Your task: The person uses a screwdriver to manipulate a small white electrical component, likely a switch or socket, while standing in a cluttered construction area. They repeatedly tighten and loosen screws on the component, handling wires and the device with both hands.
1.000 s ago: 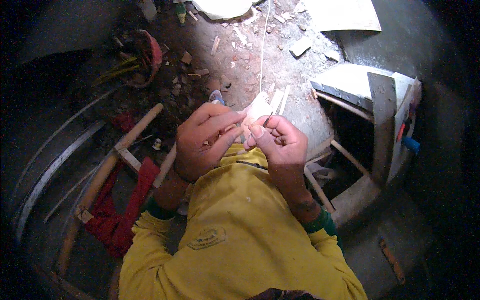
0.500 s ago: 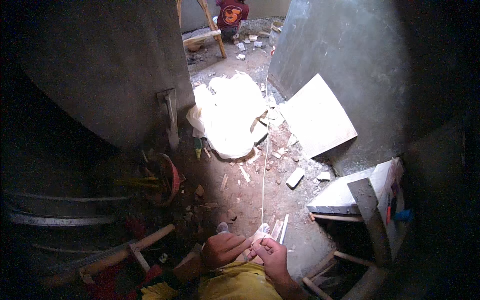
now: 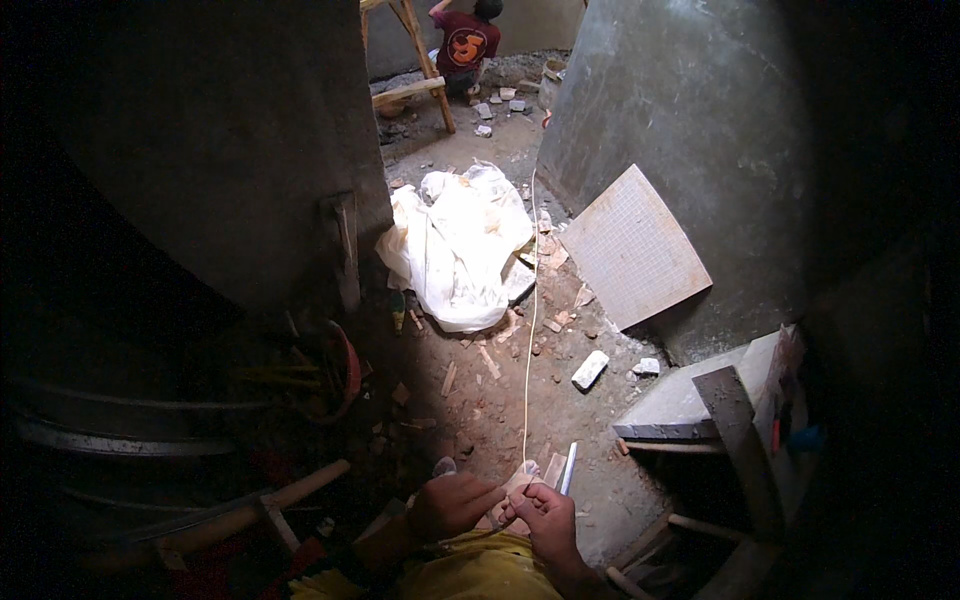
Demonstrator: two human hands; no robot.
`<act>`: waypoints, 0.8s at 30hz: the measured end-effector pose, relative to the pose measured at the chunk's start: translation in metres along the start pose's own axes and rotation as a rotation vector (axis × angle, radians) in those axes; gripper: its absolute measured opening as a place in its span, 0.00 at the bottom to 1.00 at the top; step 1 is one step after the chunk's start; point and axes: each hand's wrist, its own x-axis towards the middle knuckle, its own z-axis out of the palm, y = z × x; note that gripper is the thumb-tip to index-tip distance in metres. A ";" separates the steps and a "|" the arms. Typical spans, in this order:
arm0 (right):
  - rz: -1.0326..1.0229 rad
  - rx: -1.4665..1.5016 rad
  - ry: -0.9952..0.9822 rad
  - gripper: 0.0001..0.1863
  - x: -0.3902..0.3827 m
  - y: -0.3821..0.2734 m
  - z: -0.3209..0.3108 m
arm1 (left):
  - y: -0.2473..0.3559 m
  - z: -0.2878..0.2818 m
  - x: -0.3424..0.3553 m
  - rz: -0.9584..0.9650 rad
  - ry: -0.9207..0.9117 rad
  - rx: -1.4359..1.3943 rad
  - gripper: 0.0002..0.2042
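Note:
My left hand (image 3: 455, 505) and my right hand (image 3: 548, 518) meet in front of my yellow shirt at the lower middle. A thin white cord (image 3: 530, 350) runs from the far doorway down to them. My right thumb and index finger pinch at the cord's near end, and a thin dark bit shows by the fingertips. The left fingers lie pressed together, pointing at the right ones. A pale strand shows below the left hand, seemingly the same cord. The exact grip is partly hidden by the fingers.
A white plastic sack (image 3: 455, 255) lies ahead amid rubble. A square gridded panel (image 3: 637, 250) leans at the right wall, above pale slabs (image 3: 680, 400). A basket (image 3: 345, 370) and wooden pole (image 3: 310, 480) are left. Beyond, a person (image 3: 465, 45) crouches near a wooden stand (image 3: 425, 60).
The picture has darkened and the scene sits slightly lower in it. My hands stay together at the cord, with only a small shift of the fingers.

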 end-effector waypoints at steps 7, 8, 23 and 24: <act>-0.008 0.015 0.007 0.09 -0.002 0.000 0.001 | 0.004 0.015 -0.005 -0.173 0.105 -0.131 0.10; -0.005 0.004 -0.009 0.09 -0.003 -0.002 0.000 | 0.005 0.014 -0.005 -0.143 0.088 -0.103 0.09; -0.268 -0.292 0.150 0.04 -0.016 -0.006 0.006 | 0.035 0.031 -0.014 -1.111 0.453 -1.504 0.25; -0.322 -0.336 0.139 0.03 -0.018 -0.006 0.006 | 0.039 0.028 -0.014 -1.133 0.461 -1.509 0.24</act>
